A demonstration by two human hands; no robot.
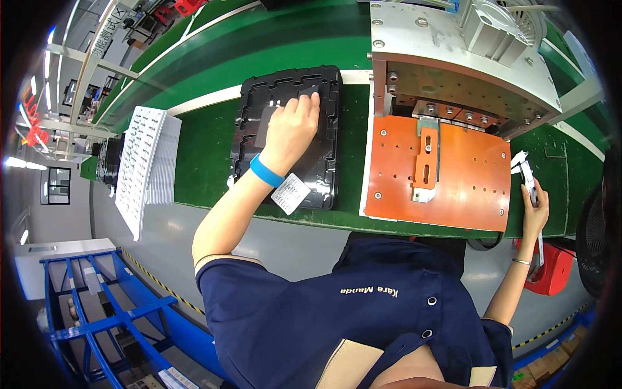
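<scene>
Navy sleeves frame the view as the left hand (293, 126) presses flat, gripping nothing, on a black moulded tray (288, 133) near the green table's (207, 155) front edge, while the right hand (534, 211) pinches a small white tool (528, 175) beside the orange plate (440, 172).

black tray (288, 136), orange plate (466, 175) — green belt (207, 149) (glossy)

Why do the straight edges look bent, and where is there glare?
Head view: the fisheye lens bows the green belt toward the dark rim; ceiling lights glare on the glossy black tray beneath the left hand; the centre is sharp.
</scene>
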